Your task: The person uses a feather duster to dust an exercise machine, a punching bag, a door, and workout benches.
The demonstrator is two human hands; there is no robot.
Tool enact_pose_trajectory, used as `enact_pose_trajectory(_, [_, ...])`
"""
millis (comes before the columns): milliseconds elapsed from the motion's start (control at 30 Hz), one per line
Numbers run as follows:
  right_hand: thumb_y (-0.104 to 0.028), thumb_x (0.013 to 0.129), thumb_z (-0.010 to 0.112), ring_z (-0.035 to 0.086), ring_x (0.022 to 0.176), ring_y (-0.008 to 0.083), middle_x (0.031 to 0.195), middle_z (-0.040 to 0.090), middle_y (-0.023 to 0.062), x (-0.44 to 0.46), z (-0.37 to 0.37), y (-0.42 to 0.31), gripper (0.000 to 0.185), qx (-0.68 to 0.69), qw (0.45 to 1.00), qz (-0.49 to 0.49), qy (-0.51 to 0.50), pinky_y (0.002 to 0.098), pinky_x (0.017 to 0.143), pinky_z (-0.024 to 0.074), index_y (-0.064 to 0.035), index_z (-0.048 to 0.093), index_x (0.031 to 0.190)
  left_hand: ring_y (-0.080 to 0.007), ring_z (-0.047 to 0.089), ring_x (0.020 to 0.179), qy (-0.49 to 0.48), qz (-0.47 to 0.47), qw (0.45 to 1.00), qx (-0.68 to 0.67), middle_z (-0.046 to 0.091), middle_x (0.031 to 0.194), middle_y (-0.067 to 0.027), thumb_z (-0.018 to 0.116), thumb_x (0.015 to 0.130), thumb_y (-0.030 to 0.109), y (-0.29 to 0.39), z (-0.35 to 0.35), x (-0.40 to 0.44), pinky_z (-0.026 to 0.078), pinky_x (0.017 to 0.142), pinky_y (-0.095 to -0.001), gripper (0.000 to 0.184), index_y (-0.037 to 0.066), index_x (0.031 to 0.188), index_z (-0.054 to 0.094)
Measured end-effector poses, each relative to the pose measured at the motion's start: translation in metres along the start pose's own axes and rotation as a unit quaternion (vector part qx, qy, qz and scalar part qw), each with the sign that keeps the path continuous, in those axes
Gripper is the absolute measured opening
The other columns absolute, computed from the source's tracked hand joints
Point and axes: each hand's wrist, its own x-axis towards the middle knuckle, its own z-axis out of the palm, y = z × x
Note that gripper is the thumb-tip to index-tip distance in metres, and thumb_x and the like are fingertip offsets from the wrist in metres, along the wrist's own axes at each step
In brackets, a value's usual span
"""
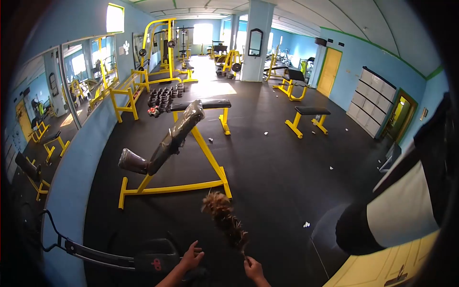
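Far left of the yellow-framed incline bench (178,136), a wall mirror (31,98); on the bench's near-left side, a black exercise machine (119,260) with a long rail. Here's the left hand (192,258), nearer than the bench, fingers spread, gripping nothing; whether it touches the machine, I can't tell. Next, the brown feather duster (226,222), up off the floor by the bench's near foot, plumes pointing towards it. Light, I'd judge, its head soft and floppy, its plumes easily bent or shed; the thin handle is the place to hold. And there's the right hand (254,270), fingers curled round that handle! Well right of the bench, a black-and-white punching bag (399,205).
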Motion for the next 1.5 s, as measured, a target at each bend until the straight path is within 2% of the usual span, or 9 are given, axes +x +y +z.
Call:
enact_pose_trajectory(533, [-0.013, 0.09, 0.056, 0.067, 0.08, 0.0284, 0.091, 0.067, 0.0165, 0.287, 0.076, -0.234, 0.037, 0.077, 0.968, -0.222, 0.084, 0.0384, 0.072, 0.0521, -0.0014, 0.055, 0.125, -0.0308, 0.065, 0.109, 0.072, -0.021, 0.995, -0.072, 0.06, 0.127, -0.0213, 0.064, 0.094, 0.025, 0.008, -0.17, 0.212, 0.051, 0.094, -0.0386, 0.074, 0.006, 0.151, 0.02])
enact_pose_trajectory(600, [-0.006, 0.093, 0.048, 0.061, 0.11, 0.0403, 0.12, 0.061, 0.0245, 0.332, 0.07, -0.281, 0.038, 0.029, 0.963, -0.247, 0.101, 0.0406, 0.092, 0.0485, -0.0008, 0.053, 0.13, -0.0311, 0.064, 0.111, 0.089, -0.023, 0.993, -0.079, 0.059, 0.128, -0.0216, 0.064, 0.094, 0.025, 0.02, -0.201, 0.233, 0.051, 0.094, -0.0391, 0.074, 0.006, 0.151, 0.021])
enact_pose_trajectory(800, [-0.002, 0.094, 0.047, 0.06, 0.089, 0.0408, 0.099, 0.06, 0.0226, 0.46, 0.131, -0.342, 0.046, -0.005, 0.949, -0.28, 0.148, 0.0447, 0.078, 0.0494, -0.0078, 0.049, 0.14, -0.0309, 0.063, 0.112, 0.141, -0.014, 0.981, -0.133, 0.057, 0.13, -0.0214, 0.063, 0.094, 0.024, 0.022, -0.265, 0.275, 0.051, 0.094, -0.04, 0.072, 0.008, 0.151, 0.022])
enact_pose_trajectory(967, [-0.008, 0.092, 0.051, 0.058, 0.084, 0.0396, 0.09, 0.057, 0.0236, 0.5, 0.247, -0.289, 0.051, -0.102, 0.923, -0.365, -0.06, 0.0497, 0.076, 0.0481, -0.0142, 0.046, 0.143, -0.03, 0.063, 0.112, 0.166, -0.035, 0.975, -0.146, 0.057, 0.131, -0.0206, 0.063, 0.094, 0.024, 0.003, -0.282, 0.308, 0.051, 0.094, -0.0398, 0.072, 0.009, 0.151, 0.022])
enact_pose_trajectory(1033, [-0.01, 0.093, 0.048, 0.059, 0.084, 0.0408, 0.09, 0.058, 0.021, 0.479, 0.251, -0.321, 0.045, -0.16, 0.937, -0.261, -0.167, 0.0491, 0.073, 0.0477, -0.0141, 0.054, 0.137, -0.0296, 0.062, 0.113, 0.156, -0.055, 0.977, -0.136, 0.057, 0.131, -0.0205, 0.063, 0.094, 0.023, -0.003, -0.292, 0.32, 0.051, 0.094, -0.0402, 0.071, 0.009, 0.151, 0.023])
enact_pose_trajectory(1233, [-0.005, 0.093, 0.049, 0.059, 0.079, 0.039, 0.089, 0.059, 0.0214, 0.5, 0.23, -0.426, 0.05, 0.032, 0.952, -0.299, 0.058, 0.0457, 0.072, 0.0484, -0.0039, 0.045, 0.142, -0.0296, 0.062, 0.112, 0.174, -0.114, 0.971, -0.118, 0.056, 0.132, -0.0205, 0.062, 0.094, 0.022, -0.015, -0.339, 0.382, 0.05, 0.095, -0.0401, 0.071, 0.009, 0.152, 0.023])
enact_pose_trajectory(1367, [-0.004, 0.091, 0.051, 0.059, 0.078, 0.0399, 0.088, 0.059, 0.0229, 0.508, 0.256, -0.446, 0.055, 0.042, 0.964, -0.264, -0.001, 0.0461, 0.073, 0.0484, -0.001, 0.04, 0.145, -0.0304, 0.062, 0.113, 0.154, -0.128, 0.972, -0.121, 0.055, 0.133, -0.0204, 0.062, 0.094, 0.022, 0.015, -0.381, 0.424, 0.049, 0.096, -0.0409, 0.071, 0.009, 0.151, 0.023])
enact_pose_trajectory(1433, [-0.005, 0.091, 0.051, 0.058, 0.078, 0.0414, 0.087, 0.06, 0.0243, 0.513, 0.279, -0.439, 0.055, -0.114, 0.945, -0.233, -0.201, 0.0464, 0.075, 0.0487, -0.0018, 0.04, 0.145, -0.0305, 0.06, 0.115, 0.161, -0.132, 0.972, -0.113, 0.055, 0.133, -0.0205, 0.062, 0.094, 0.023, 0.031, -0.399, 0.447, 0.048, 0.098, -0.0418, 0.07, 0.009, 0.151, 0.024])
enact_pose_trajectory(1500, [-0.004, 0.089, 0.052, 0.058, 0.089, 0.0436, 0.093, 0.059, 0.0258, 0.517, 0.283, -0.454, 0.059, -0.098, 0.936, -0.203, -0.271, 0.0479, 0.081, 0.0476, -0.0023, 0.039, 0.146, -0.0307, 0.06, 0.116, 0.167, -0.108, 0.976, -0.085, 0.054, 0.135, -0.0207, 0.063, 0.094, 0.022, 0.04, -0.413, 0.467, 0.048, 0.098, -0.0416, 0.07, 0.009, 0.151, 0.024])
